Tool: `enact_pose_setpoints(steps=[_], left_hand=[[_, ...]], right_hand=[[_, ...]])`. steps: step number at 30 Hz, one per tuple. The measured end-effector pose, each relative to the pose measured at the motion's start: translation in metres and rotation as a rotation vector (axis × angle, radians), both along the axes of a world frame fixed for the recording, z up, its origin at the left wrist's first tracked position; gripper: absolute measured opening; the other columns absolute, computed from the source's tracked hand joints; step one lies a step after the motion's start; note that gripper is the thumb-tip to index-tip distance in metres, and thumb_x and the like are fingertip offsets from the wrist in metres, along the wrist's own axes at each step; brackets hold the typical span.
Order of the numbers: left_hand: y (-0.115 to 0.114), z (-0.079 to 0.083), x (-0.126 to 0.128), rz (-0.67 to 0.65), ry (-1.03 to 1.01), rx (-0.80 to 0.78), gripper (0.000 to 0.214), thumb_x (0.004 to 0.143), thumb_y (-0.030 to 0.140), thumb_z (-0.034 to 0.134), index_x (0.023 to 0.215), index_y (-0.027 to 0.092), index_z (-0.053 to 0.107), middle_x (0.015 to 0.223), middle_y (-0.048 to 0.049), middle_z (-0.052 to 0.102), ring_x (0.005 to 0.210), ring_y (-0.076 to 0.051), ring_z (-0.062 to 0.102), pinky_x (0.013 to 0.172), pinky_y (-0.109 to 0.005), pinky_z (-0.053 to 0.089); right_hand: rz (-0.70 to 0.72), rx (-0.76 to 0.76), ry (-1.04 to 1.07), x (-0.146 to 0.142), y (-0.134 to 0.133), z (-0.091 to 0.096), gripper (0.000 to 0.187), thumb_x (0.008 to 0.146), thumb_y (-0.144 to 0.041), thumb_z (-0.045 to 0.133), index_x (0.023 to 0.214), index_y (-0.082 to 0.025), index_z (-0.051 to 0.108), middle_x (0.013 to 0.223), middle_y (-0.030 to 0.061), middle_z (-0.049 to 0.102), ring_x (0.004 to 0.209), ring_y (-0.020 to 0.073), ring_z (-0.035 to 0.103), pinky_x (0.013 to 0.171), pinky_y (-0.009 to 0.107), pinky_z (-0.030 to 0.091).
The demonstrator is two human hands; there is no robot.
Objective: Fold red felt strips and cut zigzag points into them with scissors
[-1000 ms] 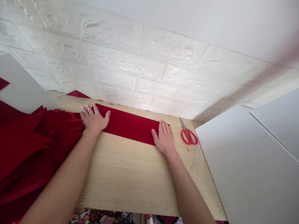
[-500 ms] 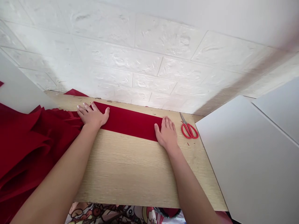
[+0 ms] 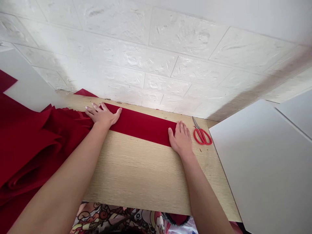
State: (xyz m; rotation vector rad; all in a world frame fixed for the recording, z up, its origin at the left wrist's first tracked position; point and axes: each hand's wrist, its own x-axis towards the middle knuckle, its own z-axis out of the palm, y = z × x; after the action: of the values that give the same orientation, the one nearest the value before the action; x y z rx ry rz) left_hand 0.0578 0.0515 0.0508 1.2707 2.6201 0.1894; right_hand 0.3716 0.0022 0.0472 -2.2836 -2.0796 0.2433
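A flat strip of dark red fabric [image 3: 143,125] lies across the wooden tabletop [image 3: 141,172], close to the wall. My left hand [image 3: 103,116] rests on its left end with the fingers spread. On the right end lies my right hand [image 3: 181,138], palm down, fingers stretched forward and thumb apart. Neither hand is wrapped around anything. A large heap of the same red fabric [image 3: 31,146] is bunched to the left, next to my left hand and under my left forearm. Just right of my right hand are scissors with red handles [image 3: 202,136], their blades pointing at the wall.
A white brick-patterned wall [image 3: 156,58] rises behind the table. White panels stand at the right [image 3: 263,162] and at the left [image 3: 26,79]. Another red fabric piece [image 3: 85,93] lies by the wall at the back left. Patterned cloth [image 3: 117,218] shows below the table's front edge.
The whole view has shifted slightly, so things appear a little further right. Both hands keep their places on the strip's two ends.
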Motion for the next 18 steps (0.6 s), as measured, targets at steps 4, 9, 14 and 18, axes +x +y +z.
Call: enact_pose_setpoints(steps=[4,9,14,18], left_hand=[[-0.006,0.0,0.002,-0.014,0.03,0.034,0.107,0.087,0.077,0.022,0.161,0.0,0.019,0.169,-0.0271,0.01,0.156,-0.049,0.002,0.126,-0.058,0.003],[-0.007,-0.002,0.002,-0.021,0.052,0.067,0.103,0.088,0.073,0.026,0.161,-0.001,0.021,0.168,-0.0278,0.013,0.157,-0.046,0.005,0.126,-0.059,0.005],[-0.005,-0.007,0.0,-0.024,0.066,0.114,0.105,0.088,0.072,0.029,0.159,-0.005,0.022,0.166,-0.0302,0.016,0.156,-0.047,0.008,0.126,-0.058,0.006],[-0.004,-0.009,-0.002,-0.022,0.053,0.135,0.105,0.087,0.072,0.032,0.158,-0.006,0.026,0.166,-0.0307,0.018,0.156,-0.047,0.008,0.126,-0.06,0.006]], right_hand=[[-0.002,-0.027,-0.024,-0.001,-0.001,0.004,0.073,0.104,-0.043,0.02,0.161,0.001,0.021,0.17,0.0148,0.019,0.159,0.0251,0.017,0.129,0.04,0.011],[-0.004,-0.012,-0.01,0.002,0.0,0.001,0.072,0.104,-0.043,0.02,0.161,0.001,0.022,0.17,0.016,0.02,0.158,0.0263,0.017,0.129,0.042,0.012],[0.007,0.03,0.033,0.006,0.002,-0.007,0.075,0.103,-0.046,0.022,0.16,0.002,0.023,0.169,0.0187,0.022,0.158,0.0291,0.019,0.128,0.044,0.013],[-0.002,0.025,0.03,0.006,0.002,-0.005,0.075,0.103,-0.046,0.022,0.16,0.003,0.024,0.169,0.0194,0.022,0.158,0.0287,0.019,0.128,0.044,0.013]])
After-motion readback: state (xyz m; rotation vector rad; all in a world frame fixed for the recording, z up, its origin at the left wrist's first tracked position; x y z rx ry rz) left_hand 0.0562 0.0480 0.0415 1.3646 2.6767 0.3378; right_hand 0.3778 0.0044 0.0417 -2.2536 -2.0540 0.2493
